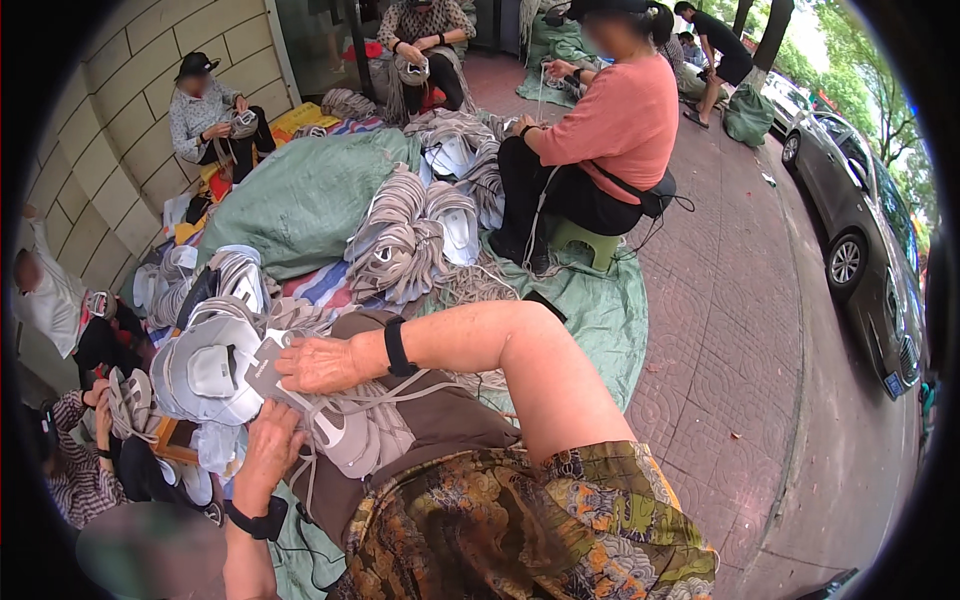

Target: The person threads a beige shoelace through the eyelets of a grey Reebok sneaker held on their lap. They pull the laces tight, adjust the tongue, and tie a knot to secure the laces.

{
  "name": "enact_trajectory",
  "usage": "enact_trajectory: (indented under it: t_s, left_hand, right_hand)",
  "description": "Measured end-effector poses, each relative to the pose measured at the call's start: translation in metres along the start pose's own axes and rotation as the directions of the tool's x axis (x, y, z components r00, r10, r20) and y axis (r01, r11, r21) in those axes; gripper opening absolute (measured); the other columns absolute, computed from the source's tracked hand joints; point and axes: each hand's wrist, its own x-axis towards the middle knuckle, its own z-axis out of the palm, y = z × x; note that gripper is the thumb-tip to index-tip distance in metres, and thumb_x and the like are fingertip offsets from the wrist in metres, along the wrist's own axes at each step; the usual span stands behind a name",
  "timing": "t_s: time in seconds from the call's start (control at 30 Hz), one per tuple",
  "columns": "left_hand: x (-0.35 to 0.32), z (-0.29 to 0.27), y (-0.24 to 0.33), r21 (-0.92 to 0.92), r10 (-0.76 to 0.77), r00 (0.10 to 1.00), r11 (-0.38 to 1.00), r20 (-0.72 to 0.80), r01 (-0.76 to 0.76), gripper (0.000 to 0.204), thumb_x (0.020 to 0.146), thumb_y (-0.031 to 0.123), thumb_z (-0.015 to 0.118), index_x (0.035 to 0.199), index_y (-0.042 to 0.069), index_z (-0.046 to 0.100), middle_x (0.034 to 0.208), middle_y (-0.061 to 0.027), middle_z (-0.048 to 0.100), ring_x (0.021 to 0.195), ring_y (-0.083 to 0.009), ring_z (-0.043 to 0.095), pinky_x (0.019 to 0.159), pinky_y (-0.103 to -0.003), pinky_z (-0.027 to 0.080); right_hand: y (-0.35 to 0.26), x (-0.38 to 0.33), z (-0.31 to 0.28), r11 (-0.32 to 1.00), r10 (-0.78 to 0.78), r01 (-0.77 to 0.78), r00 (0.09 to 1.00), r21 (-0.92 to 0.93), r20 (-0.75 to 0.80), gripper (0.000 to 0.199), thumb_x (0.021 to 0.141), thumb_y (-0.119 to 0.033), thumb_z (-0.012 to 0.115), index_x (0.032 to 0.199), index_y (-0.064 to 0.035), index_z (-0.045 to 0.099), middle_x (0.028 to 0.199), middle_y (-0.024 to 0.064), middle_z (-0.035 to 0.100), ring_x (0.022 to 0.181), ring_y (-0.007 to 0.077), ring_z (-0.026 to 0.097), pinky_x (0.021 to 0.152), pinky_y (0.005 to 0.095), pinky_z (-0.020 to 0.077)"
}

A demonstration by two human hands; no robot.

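My right hand [318,363] is closed on the edge of a grey shoe upper [265,368], its fingers bent over the eyelet part. Just below it, my left hand [272,438] pinches the lower side of the same upper; its fingertips are partly hidden. Pale laces [405,392] trail from there across my lap. A stack of shoe uppers [365,440] lies on the brown cloth [455,415] over my thighs. Beyond my hands, more white and grey uppers [210,370] are nested together.
Piles of shoe uppers [400,240] and a stuffed green sack [300,200] lie ahead. A person in a pink top [615,130] sits on a green stool [588,243]; several others work along the wall [130,120]. A dark car [850,220] stands at the right.
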Motion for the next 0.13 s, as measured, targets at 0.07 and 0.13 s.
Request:
enact_trajectory:
  t_s: [0.07, 0.13]
  left_hand:
    - [-0.0011, -0.0008, 0.0008, -0.003, -0.014, 1.0, 1.0, 0.008, 0.014, 0.027, 0.065, 0.004, 0.074, 0.087, 0.001, 0.059, 0.089, -0.0154, 0.058, 0.088, -0.0366, 0.053, 0.076, -0.045, 0.046]
    - [0.0, -0.0031, 0.0032, -0.008, -0.006, 1.0, 1.0, 0.011, 0.007, 0.029, 0.065, 0.004, 0.074, 0.09, 0.001, 0.06, 0.089, -0.0151, 0.058, 0.088, -0.0358, 0.053, 0.076, -0.044, 0.046]
  right_hand:
    - [0.0026, -0.0047, -0.0047, 0.999, -0.032, 0.032, 0.999, 0.028, -0.005, 0.014, 0.071, -0.016, 0.062, 0.08, -0.008, 0.055, 0.089, 0.0072, 0.053, 0.092, 0.0247, 0.057, 0.081, 0.0392, 0.0453]
    - [0.001, -0.0075, -0.0064, 0.999, -0.042, 0.042, 0.999, 0.035, 0.003, 0.016, 0.071, -0.016, 0.062, 0.084, -0.0096, 0.055, 0.09, 0.0062, 0.053, 0.093, 0.0254, 0.056, 0.084, 0.039, 0.044]
